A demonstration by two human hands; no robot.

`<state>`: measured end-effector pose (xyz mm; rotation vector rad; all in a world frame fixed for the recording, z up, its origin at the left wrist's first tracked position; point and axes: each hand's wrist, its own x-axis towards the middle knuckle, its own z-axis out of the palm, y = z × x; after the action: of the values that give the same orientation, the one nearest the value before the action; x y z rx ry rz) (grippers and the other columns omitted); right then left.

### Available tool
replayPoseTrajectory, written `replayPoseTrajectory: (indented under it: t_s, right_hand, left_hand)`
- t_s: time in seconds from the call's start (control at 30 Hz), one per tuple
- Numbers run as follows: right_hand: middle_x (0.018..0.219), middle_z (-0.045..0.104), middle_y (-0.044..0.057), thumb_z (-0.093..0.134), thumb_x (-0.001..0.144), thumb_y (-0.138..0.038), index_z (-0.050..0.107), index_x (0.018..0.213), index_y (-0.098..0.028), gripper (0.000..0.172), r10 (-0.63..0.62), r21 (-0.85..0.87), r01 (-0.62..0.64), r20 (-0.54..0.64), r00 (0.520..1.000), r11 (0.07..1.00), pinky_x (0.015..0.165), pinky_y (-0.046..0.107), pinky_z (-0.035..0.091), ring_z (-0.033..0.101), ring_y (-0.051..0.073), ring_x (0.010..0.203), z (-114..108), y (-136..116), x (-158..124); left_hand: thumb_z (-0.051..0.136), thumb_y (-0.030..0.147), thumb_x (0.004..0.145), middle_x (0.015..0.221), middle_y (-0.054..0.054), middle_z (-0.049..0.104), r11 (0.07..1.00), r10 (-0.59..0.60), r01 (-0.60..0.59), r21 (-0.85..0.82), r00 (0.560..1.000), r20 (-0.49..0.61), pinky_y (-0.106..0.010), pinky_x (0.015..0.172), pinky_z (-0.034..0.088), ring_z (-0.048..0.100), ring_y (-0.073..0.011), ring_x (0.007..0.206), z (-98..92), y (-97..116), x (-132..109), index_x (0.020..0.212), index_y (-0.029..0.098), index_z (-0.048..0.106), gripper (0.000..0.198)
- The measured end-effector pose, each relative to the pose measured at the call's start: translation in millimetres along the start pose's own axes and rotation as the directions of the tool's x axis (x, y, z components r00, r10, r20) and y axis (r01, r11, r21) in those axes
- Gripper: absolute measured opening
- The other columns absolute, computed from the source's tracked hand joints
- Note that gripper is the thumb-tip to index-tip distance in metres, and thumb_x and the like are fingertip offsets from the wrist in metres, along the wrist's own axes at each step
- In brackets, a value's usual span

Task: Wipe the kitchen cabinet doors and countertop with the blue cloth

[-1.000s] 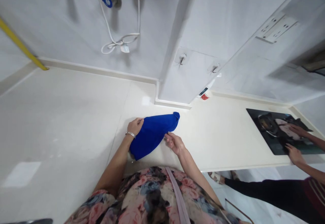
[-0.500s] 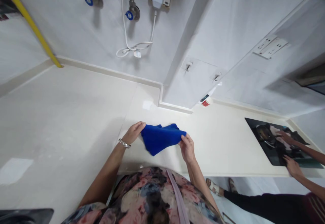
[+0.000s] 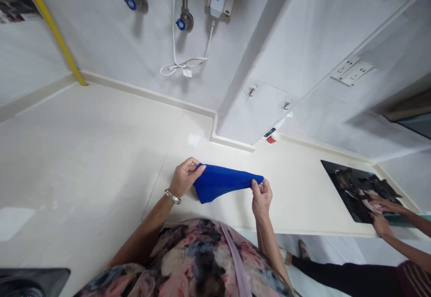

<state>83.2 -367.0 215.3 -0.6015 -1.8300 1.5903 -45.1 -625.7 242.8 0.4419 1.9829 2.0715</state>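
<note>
A blue cloth [image 3: 222, 182] is stretched between my two hands, above the cream countertop [image 3: 111, 148]. My left hand [image 3: 186, 175], with a silver bracelet at the wrist, pinches its upper left corner between thumb and fingers. At the other end, my right hand [image 3: 261, 194] grips the right corner, thumb on top. The cloth's upper edge is pulled nearly straight, and its lower left part hangs down in a point.
Another person's hands [image 3: 382, 225] wipe or rest at a black cooktop [image 3: 343, 193] on the right, holding a pinkish cloth. A red-and-white container [image 3: 272, 139] stands by the wall corner. A dark panel [image 3: 43, 281] lies at lower left. A yellow pipe [image 3: 55, 34] meets the counter.
My hands have moved slightly right and farther apart, so the blue cloth is now pulled tauter, with a straighter upper edge. The other person's hands have shifted at the cooktop.
</note>
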Motion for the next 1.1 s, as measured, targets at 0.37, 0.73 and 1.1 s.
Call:
replayPoseTrajectory:
  t_s: [0.37,0.73,1.1]
  right_hand:
    - [0.072,0.067,-0.004,0.089,0.068,-0.058,0.056,0.111,-0.021,0.065,0.049,0.033,-0.048,-0.022,0.999,0.998,0.066,0.026,0.047,0.061,0.013,0.065,0.1,-11.7,-0.6]
    - [0.084,0.070,0.002,0.081,0.075,-0.054,0.067,0.116,-0.017,0.057,-0.048,0.051,0.057,-0.157,0.986,0.997,0.079,0.031,0.052,0.065,0.017,0.081,19.6,-29.1,46.0]
    - [0.099,0.067,0.004,0.074,0.082,-0.046,0.068,0.118,-0.021,0.045,-0.070,-0.055,0.069,-0.015,0.997,0.996,0.092,0.034,0.052,0.061,0.017,0.087,15.1,17.4,14.9]
  left_hand:
    - [0.075,0.049,0.078,0.066,0.003,0.067,0.999,0.041,-0.046,-0.024,0.984,-0.172,-0.023,0.056,0.047,0.060,-0.0117,0.057,-8.1,14.5,-14.1,0.092,0.023,0.056,0.035]
    - [0.071,0.043,0.084,0.093,-0.005,0.080,0.996,0.066,-0.053,0.073,0.980,-0.187,-0.028,0.076,0.060,0.075,-0.0186,0.080,6.1,16.7,48.9,0.128,0.021,0.068,0.049]
    - [0.064,0.048,0.089,0.117,-0.007,0.078,0.957,0.162,-0.127,0.261,0.980,-0.115,-0.036,0.103,0.057,0.074,-0.0236,0.107,-21.9,-8.7,23.9,0.110,0.022,0.075,0.035]
